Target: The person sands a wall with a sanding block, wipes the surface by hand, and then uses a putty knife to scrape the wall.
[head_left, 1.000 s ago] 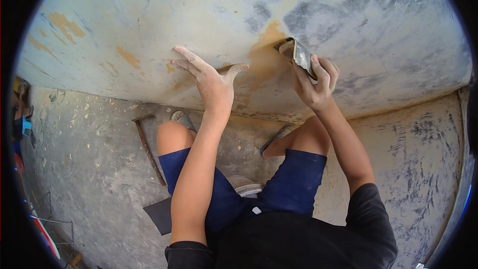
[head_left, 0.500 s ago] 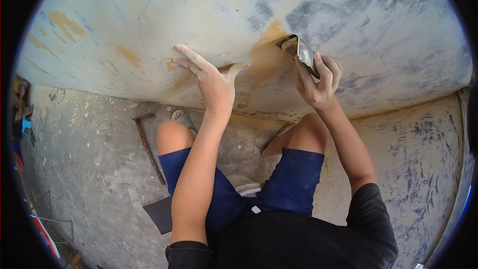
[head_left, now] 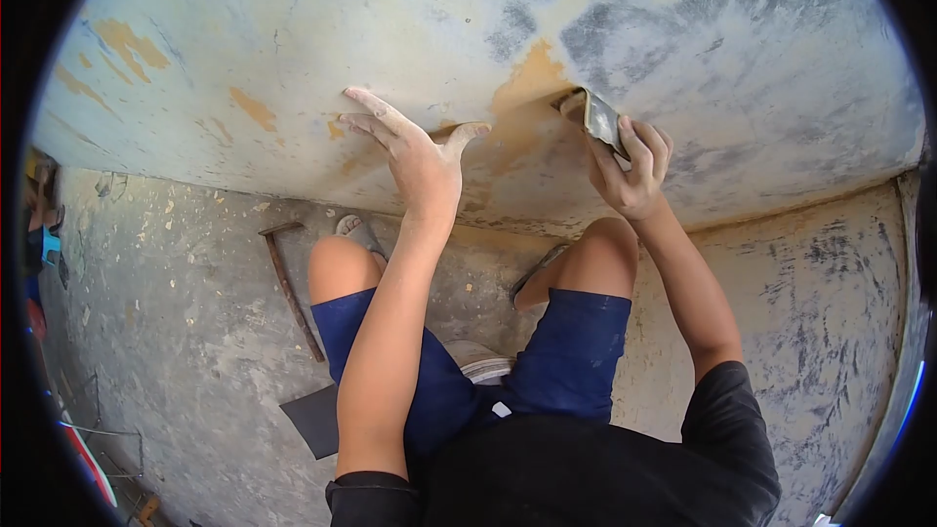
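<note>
Nearest the camera is your black shirt (head_left: 586,468), with your blue shorts (head_left: 566,356) just beyond it and your knees bent and apart. Between your thighs shows part of a pale, rounded thing (head_left: 483,366); too little of it is visible to name it. To the left, a dark sheet (head_left: 314,422) lies on the grey, speckled floor (head_left: 185,332), partly hidden by your left forearm. Farther on, the hammer (head_left: 291,293) lies with its head toward the wall and its handle pointing back toward you, beside your left knee. A sandal (head_left: 356,229) shows on your left foot, close to the foot of the wall.

Your left hand (head_left: 420,161) is open and empty, fingers spread and thumb out to the right, seemingly resting against the wall. Your right hand (head_left: 634,166) grips the block (head_left: 600,120), thumb on the near side and fingers over the other. The block is tilted, its far end at the wall (head_left: 390,29), by the right side of an orange patch (head_left: 532,83). Smaller orange marks (head_left: 252,108) lie to the left, and dark smudges (head_left: 605,34) spread above and right of the block.
</note>
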A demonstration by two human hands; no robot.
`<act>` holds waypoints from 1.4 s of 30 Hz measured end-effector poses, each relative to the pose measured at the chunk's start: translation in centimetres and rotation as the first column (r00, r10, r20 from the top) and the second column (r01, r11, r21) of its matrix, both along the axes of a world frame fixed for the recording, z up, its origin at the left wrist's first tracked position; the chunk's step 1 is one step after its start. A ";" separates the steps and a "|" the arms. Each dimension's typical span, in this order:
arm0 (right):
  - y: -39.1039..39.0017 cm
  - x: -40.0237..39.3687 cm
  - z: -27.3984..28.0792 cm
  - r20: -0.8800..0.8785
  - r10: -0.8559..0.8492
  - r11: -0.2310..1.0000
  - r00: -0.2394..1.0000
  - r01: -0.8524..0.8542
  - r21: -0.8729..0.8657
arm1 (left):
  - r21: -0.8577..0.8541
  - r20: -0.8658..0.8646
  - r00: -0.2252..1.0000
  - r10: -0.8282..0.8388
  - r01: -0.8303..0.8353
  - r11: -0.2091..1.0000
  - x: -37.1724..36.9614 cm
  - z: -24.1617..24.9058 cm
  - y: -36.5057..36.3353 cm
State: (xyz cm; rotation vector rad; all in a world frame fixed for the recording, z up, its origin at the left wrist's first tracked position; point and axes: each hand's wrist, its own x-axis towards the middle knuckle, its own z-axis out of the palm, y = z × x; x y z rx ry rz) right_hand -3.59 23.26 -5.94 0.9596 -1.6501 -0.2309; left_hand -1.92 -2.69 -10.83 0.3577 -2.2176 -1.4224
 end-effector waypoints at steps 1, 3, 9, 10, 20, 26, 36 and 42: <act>-1.1 -0.3 0.6 0.019 0.034 0.999 0.999 -0.034 0.001 | -0.009 -0.019 1.000 0.001 -0.001 1.000 0.0 -0.1 0.0; -5.1 -2.2 2.4 -0.009 0.090 0.996 0.996 -0.090 -0.022 | -0.020 -0.040 0.999 0.007 -0.008 1.000 -0.2 -0.3 0.0; -7.5 -2.6 2.8 -0.029 0.113 0.991 0.993 -0.114 -0.071 | 0.015 -0.032 0.999 -0.002 0.003 1.000 -0.2 0.0 -0.2; -5.6 -1.9 2.1 -0.020 0.088 0.995 0.996 -0.089 -0.052 | 0.016 -0.044 0.999 -0.007 0.007 1.000 -0.2 -0.1 -0.2; -8.6 -2.8 3.1 0.036 0.143 0.990 0.989 -0.144 0.008 | -0.030 -0.039 0.999 0.008 -0.009 1.000 -0.3 -1.0 -0.1; -1.0 -0.6 1.7 0.107 0.077 0.994 0.991 -0.085 0.074 | 0.014 -0.053 0.999 -0.006 0.007 1.000 -0.1 -0.2 0.0; -7.9 -2.8 4.5 0.089 0.164 0.971 0.982 -0.177 0.162 | 0.010 0.008 1.000 -0.005 0.005 1.000 -0.3 -0.8 -0.1; -0.3 -0.4 7.8 0.154 0.051 0.933 0.987 -0.102 0.345 | -0.001 -0.035 0.999 0.001 -0.001 1.000 0.0 0.1 0.2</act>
